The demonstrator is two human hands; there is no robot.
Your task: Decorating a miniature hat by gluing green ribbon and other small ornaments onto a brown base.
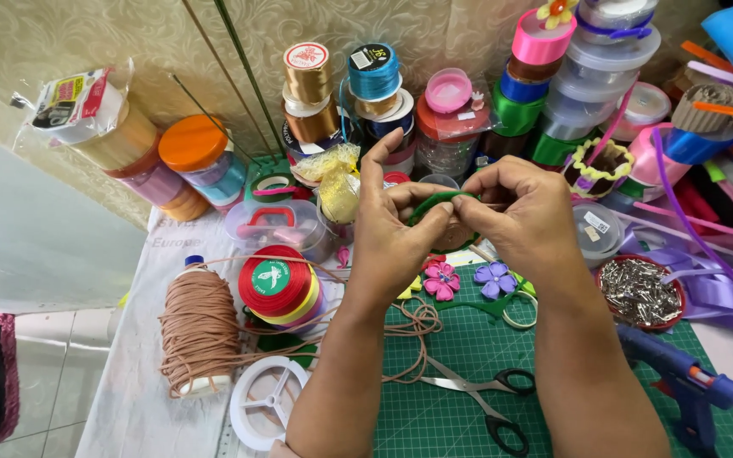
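Green ribbon (pixel 434 202) pinched between left hand (pixel 392 229) and right hand (pixel 523 216).

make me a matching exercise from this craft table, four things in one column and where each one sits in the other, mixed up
Things:
1. scissors
2. glue gun
3. spool of tan cord
4. green strip

Places:
A. pinched between the left hand and right hand
B. at the left, off the green cutting mat
C. flat on the mat, between the forearms
D. lower right corner, beside the dish of metal pins

Pairs: 1-C, 2-D, 3-B, 4-A
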